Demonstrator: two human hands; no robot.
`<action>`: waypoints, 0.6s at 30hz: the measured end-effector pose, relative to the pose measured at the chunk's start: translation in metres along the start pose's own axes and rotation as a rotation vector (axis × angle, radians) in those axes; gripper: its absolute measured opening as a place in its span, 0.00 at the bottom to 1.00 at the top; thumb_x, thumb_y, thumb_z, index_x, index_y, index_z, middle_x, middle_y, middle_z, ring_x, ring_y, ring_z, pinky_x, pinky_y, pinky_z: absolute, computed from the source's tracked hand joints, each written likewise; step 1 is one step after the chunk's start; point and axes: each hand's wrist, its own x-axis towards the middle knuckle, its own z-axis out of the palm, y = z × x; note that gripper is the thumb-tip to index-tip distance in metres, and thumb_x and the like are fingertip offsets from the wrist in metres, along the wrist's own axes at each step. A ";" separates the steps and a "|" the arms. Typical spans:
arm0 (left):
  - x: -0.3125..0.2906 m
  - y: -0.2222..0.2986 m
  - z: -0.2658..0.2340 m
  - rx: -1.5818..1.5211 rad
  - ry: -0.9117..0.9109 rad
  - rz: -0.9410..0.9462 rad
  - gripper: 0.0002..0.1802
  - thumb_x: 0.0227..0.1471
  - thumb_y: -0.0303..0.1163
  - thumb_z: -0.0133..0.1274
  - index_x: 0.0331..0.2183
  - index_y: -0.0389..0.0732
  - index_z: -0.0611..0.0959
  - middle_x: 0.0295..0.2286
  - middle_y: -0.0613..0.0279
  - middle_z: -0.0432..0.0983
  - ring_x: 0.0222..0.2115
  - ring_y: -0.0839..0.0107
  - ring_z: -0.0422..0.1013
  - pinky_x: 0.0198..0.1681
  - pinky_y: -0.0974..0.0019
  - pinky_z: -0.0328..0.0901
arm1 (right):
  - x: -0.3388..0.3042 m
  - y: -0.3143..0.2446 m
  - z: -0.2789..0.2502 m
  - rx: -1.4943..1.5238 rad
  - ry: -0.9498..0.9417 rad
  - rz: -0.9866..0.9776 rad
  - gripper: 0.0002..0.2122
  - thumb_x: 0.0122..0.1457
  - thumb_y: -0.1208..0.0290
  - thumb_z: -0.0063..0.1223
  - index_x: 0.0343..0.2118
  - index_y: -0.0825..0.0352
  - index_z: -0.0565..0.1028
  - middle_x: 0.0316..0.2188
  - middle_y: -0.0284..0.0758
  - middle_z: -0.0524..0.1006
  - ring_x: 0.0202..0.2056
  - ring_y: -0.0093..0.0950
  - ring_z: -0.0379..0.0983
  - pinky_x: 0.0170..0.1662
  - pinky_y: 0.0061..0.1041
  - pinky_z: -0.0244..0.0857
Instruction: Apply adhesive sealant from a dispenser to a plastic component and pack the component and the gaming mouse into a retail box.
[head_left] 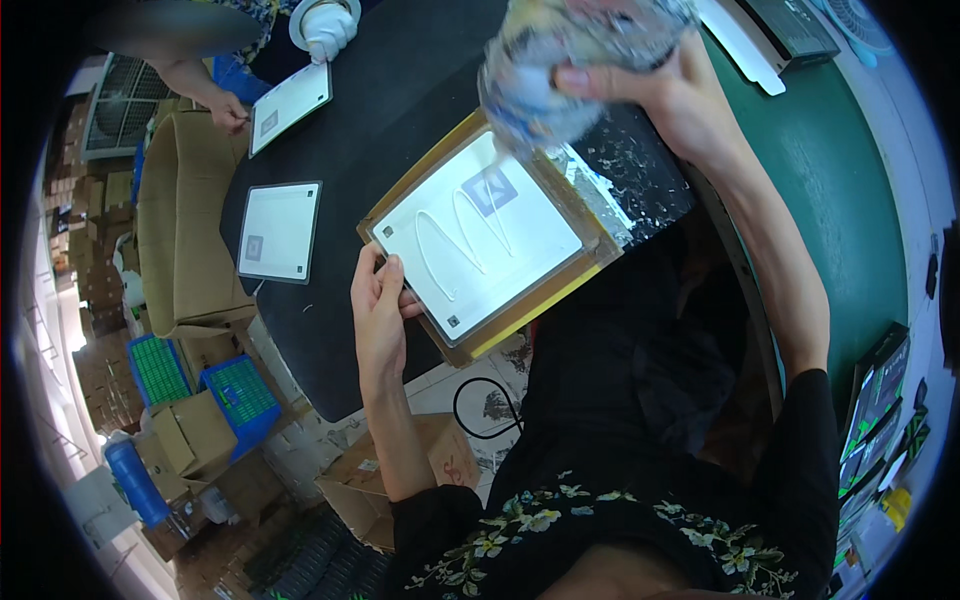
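My right hand (690, 100) is closed around a lumpy, plastic-wrapped squeeze bag (545, 95), smeared grey, white and blue. Its lower end is tilted down over the far part of a white rectangular panel (530, 225). On the panel runs a wavy white bead (468, 245) of paste, passing over a printed grey square. The panel lies in a shallow brown tray (500, 335) with a yellow front edge. With thumb on top and fingers beneath, my left hand (382, 300) pinches the panel's left edge near the tray rim.
Across the black table (370, 140), a co-worker's bare hand and white-gloved hand (328, 32) hold a similar panel (290, 108). Another panel (278, 232) lies at the left, beside a large cardboard box (190, 220). A green surface (830, 190) is at right.
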 end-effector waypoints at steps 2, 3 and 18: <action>0.002 0.001 0.002 0.015 -0.017 -0.004 0.13 0.66 0.34 0.42 0.49 0.38 0.70 0.23 0.75 0.69 0.18 0.93 0.61 0.20 0.85 0.62 | 0.007 -0.011 0.006 0.175 -0.040 -0.286 0.28 0.54 0.61 0.65 0.53 0.71 0.68 0.46 0.37 0.77 0.47 0.30 0.74 0.56 0.31 0.65; 0.002 -0.001 0.004 0.037 -0.004 -0.011 0.14 0.67 0.33 0.41 0.50 0.38 0.70 0.24 0.75 0.70 0.19 0.93 0.63 0.21 0.85 0.62 | -0.001 -0.010 0.001 0.171 -0.037 -0.280 0.28 0.54 0.61 0.65 0.53 0.71 0.68 0.46 0.37 0.77 0.47 0.30 0.74 0.56 0.31 0.65; -0.020 -0.010 -0.022 -0.152 -0.088 0.244 0.30 0.63 0.25 0.46 0.63 0.34 0.56 0.51 0.51 0.69 0.51 0.67 0.68 0.54 0.61 0.63 | 0.024 0.019 -0.032 -0.131 -0.116 0.275 0.34 0.48 0.53 0.65 0.53 0.71 0.69 0.44 0.44 0.77 0.48 0.34 0.75 0.49 0.32 0.70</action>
